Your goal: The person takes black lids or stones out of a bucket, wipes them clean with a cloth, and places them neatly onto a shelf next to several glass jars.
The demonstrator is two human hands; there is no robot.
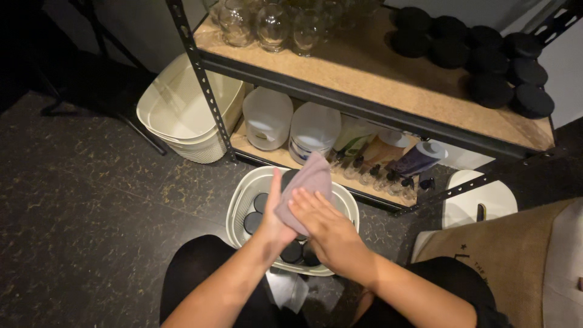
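On a dark speckled floor [91,200] before a black metal shelving unit [364,106], we see a person seated with a white basket [243,206] between the knees. Left of that basket, a stack of empty cream baskets [182,112] leans against the shelf post. Inside the white basket lie several black lids [258,212]. Directly above it, the left hand [273,222] is closed around the lower end of a mauve cloth [306,182], while the right hand [319,222] lies flat against the cloth, fingers spread and gripping nothing that we can make out. Whether a lid is wrapped inside the cloth, we cannot tell.

Behind the basket stand two white jugs [291,124] and a row of small dropper bottles [379,176] on the low shelf; above it, clear glass jars [270,24], and far to its right, more black lids [486,61] on the upper board.

We judge the risks modest: a loose hold could let the cloth, or anything in it, drop among the lids, and a raised elbow could knock the nearby bottles over. A burlap bag [504,255] sits right of the basket.
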